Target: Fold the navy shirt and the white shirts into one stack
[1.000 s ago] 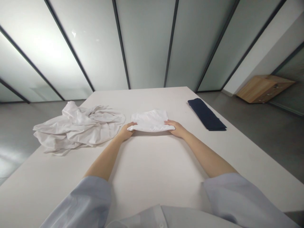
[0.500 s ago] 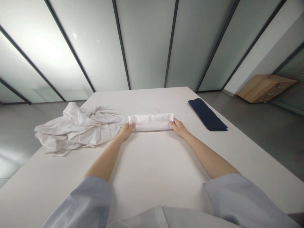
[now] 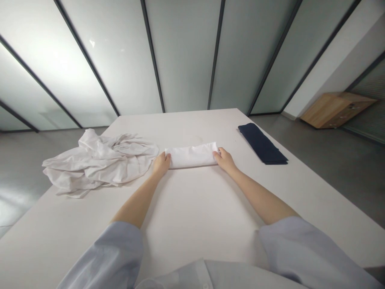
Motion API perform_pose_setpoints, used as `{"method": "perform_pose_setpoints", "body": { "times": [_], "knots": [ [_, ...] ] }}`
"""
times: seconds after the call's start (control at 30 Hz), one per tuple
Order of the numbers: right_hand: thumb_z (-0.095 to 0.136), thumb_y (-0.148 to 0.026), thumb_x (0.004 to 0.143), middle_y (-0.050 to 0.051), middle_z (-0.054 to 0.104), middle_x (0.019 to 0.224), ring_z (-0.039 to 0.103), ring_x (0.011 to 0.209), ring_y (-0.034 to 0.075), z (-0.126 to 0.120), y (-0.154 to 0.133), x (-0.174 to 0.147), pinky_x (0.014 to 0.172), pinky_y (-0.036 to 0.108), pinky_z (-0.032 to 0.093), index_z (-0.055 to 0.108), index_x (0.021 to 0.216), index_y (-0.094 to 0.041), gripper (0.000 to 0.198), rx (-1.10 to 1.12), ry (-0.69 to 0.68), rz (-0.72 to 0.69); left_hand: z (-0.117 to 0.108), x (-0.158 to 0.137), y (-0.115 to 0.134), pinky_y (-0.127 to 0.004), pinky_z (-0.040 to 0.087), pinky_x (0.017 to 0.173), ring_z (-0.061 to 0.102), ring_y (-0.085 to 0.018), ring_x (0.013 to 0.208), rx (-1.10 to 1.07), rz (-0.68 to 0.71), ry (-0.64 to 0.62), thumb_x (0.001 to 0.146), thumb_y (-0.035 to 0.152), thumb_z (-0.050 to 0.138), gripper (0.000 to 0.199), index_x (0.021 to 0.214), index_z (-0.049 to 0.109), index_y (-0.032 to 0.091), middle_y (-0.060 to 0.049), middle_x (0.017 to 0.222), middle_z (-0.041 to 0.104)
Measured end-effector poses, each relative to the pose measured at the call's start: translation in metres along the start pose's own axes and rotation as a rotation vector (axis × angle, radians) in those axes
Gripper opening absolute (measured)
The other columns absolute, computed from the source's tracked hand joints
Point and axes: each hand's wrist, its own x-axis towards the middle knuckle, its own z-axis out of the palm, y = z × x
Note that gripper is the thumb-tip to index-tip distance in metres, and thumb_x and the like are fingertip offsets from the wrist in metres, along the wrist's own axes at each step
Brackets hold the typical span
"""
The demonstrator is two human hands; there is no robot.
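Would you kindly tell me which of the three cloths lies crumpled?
The white heap at left; the white strip held between the left hand and right hand, and the navy cloth at right, are neatly folded.

Frosted panels (image 3: 183, 56) with dark strips (image 3: 215, 54) fill the top, grey floor (image 3: 319, 146) peeks out mid-right, plus there's a wooden cabinet (image 3: 333, 110) upper right.

The folded cloth (image 3: 192, 156) is plain white, the folded garment (image 3: 261, 144) navy.
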Motion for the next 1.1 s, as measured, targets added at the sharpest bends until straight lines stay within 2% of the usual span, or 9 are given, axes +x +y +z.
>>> {"method": "perform_pose_setpoints", "body": {
  "times": [0.1,0.2,0.33,0.47,0.63,0.73,0.83,0.97,1.1],
  "knots": [
    [0.047,-0.043,0.088,0.009,0.072,0.089,0.065,0.083,0.026,0.002,0.0,0.0,0.07,0.031,0.046,0.058,0.113,-0.02,0.036,0.003,0.017,0.032,0.002,-0.001,0.003,-0.034,0.048,0.081,0.068,-0.027,0.097,0.045,-0.009,0.016,0.096,0.036,0.036,0.036,0.108,0.062,0.015,-0.016,0.098,0.073],
    [0.048,-0.044,0.088,0.011,0.072,0.093,0.066,0.087,0.028,0.004,0.001,0.0,0.074,0.035,0.048,0.051,0.13,-0.019,0.049,-0.02,0.028,0.057,0.003,-0.002,0.004,-0.033,0.048,0.084,0.069,-0.027,0.099,0.038,-0.015,0.045,0.093,0.034,0.04,0.04,0.124,0.057,0.014,-0.016,0.102,0.073],
    [0.053,-0.042,0.086,0.009,0.071,0.094,0.066,0.087,0.027,0.007,0.003,0.0,0.077,0.035,0.049,0.05,0.132,-0.021,0.051,-0.092,0.076,0.03,0.005,-0.002,0.003,-0.035,0.047,0.089,0.067,-0.029,0.104,0.026,-0.016,0.069,0.091,0.035,0.045,0.053,0.139,0.045,0.012,-0.017,0.108,0.072],
    [0.055,-0.035,0.084,0.015,0.064,0.113,0.06,0.104,0.031,0.007,0.004,-0.001,0.089,0.042,0.048,0.052,0.13,-0.019,0.049,-0.146,0.122,-0.087,0.004,-0.004,0.001,-0.036,0.047,0.09,0.065,-0.029,0.107,-0.002,0.001,0.081,0.089,0.036,0.048,0.063,0.146,0.034,0.012,-0.015,0.111,0.069],
    [0.05,-0.027,0.085,0.02,0.054,0.132,0.047,0.122,0.035,-0.007,-0.007,0.0,0.101,0.05,0.039,0.05,0.132,-0.013,0.049,-0.143,0.149,-0.237,-0.004,-0.011,0.009,-0.041,0.037,0.107,0.047,-0.03,0.129,0.025,0.219,0.238,0.089,0.033,0.048,0.054,0.14,0.042,0.014,-0.017,0.137,0.052],
    [0.049,-0.026,0.088,0.018,0.055,0.132,0.044,0.125,0.033,-0.013,-0.031,0.006,0.105,0.049,0.035,0.052,0.131,-0.015,0.045,-0.153,0.089,-0.359,-0.007,-0.013,0.031,-0.045,0.032,0.11,0.042,-0.031,0.131,0.1,0.368,0.147,0.09,0.035,0.049,0.049,0.136,0.048,0.018,-0.014,0.141,0.05],
    [0.049,-0.028,0.09,0.016,0.061,0.126,0.047,0.123,0.031,-0.007,-0.062,0.014,0.104,0.045,0.036,0.06,0.122,-0.017,0.036,-0.213,-0.064,-0.417,0.002,-0.008,0.059,-0.048,0.031,0.109,0.038,-0.033,0.135,0.18,0.413,0.021,0.09,0.041,0.049,0.05,0.136,0.05,0.019,-0.015,0.146,0.045],
    [0.045,-0.027,0.094,0.014,0.063,0.124,0.05,0.122,0.029,0.016,-0.087,0.016,0.102,0.044,0.036,0.064,0.117,-0.018,0.032,-0.339,-0.216,-0.37,0.026,0.001,0.081,-0.05,0.031,0.106,0.045,-0.033,0.13,0.208,0.326,-0.078,0.095,0.041,0.038,0.049,0.137,0.049,0.017,-0.017,0.141,0.051],
    [0.036,-0.032,0.098,0.014,0.062,0.128,0.052,0.12,0.027,0.03,-0.087,0.011,0.101,0.043,0.037,0.06,0.125,-0.019,0.038,-0.441,-0.268,-0.247,0.04,0.008,0.079,-0.05,0.029,0.108,0.046,-0.032,0.128,0.266,0.322,-0.11,0.098,0.045,0.029,0.055,0.14,0.047,0.015,-0.018,0.137,0.054]
  ]
}}
